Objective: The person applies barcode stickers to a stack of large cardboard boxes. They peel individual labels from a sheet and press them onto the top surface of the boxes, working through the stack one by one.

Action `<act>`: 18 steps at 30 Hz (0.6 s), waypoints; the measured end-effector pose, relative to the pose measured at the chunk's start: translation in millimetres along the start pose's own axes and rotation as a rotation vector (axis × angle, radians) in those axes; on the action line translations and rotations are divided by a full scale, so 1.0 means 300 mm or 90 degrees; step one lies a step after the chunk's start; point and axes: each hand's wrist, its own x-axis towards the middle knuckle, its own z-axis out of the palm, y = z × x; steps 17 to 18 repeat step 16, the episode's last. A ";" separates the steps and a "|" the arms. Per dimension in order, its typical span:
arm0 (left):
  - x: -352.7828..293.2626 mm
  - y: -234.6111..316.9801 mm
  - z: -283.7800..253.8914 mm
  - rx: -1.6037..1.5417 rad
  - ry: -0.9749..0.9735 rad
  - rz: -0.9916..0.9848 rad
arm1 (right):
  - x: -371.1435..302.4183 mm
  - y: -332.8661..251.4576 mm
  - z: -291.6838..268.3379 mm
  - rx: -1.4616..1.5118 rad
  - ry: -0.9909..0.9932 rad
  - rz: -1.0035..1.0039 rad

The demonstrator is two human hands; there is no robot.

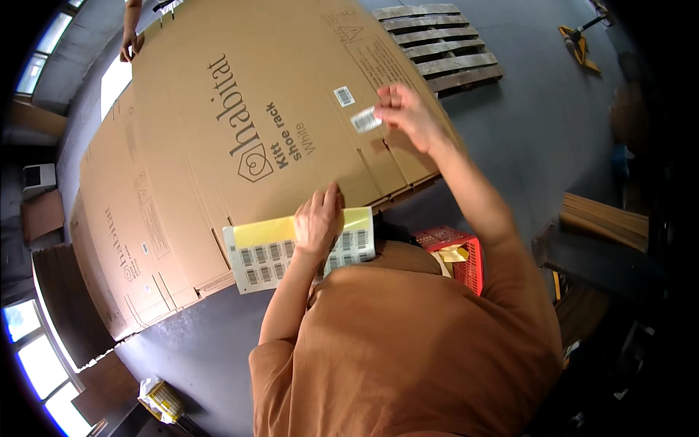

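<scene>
A large flat brown cardboard carton [186, 156] with dark print lies in front of me. My right hand [411, 120] pinches a small white barcode label [365, 120] by its right edge, over the carton's right part. Just up and left of it, a similar barcode label [344, 96] sits on the cardboard. At the carton's near edge, my left hand [318, 221] grips a sheet of barcode labels [263, 256], its fingers curled over the top. The sheet's upper strip is bare yellow backing; rows of white labels fill the lower part, partly covered by my left wrist.
Another person's hand [129, 48] touches the carton's far left edge. A wooden pallet [440, 47] lies beyond the carton at the right, with a yellow pallet jack [579, 49] farther off. A red plastic crate [475, 269] stands by my right side. A yellow basket [164, 400] is at the lower left.
</scene>
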 end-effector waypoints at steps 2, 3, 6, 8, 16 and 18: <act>-0.070 -0.005 -0.035 -0.023 0.008 -0.017 | -0.115 0.078 0.076 0.048 0.023 0.057; -0.080 -0.002 -0.044 -0.042 0.004 -0.022 | -0.152 0.117 0.118 0.079 0.027 0.076; -0.105 -0.009 -0.061 -0.063 -0.013 -0.035 | -0.210 0.163 0.265 0.020 -0.005 0.082; -0.105 -0.005 -0.061 -0.086 0.004 -0.058 | -0.207 0.215 0.313 -0.047 0.049 0.016; -0.089 -0.021 -0.043 -0.037 -0.136 -0.042 | -0.207 0.288 0.357 -0.152 0.134 -0.018; -0.089 -0.021 -0.043 -0.037 -0.136 -0.042 | -0.207 0.288 0.357 -0.152 0.134 -0.018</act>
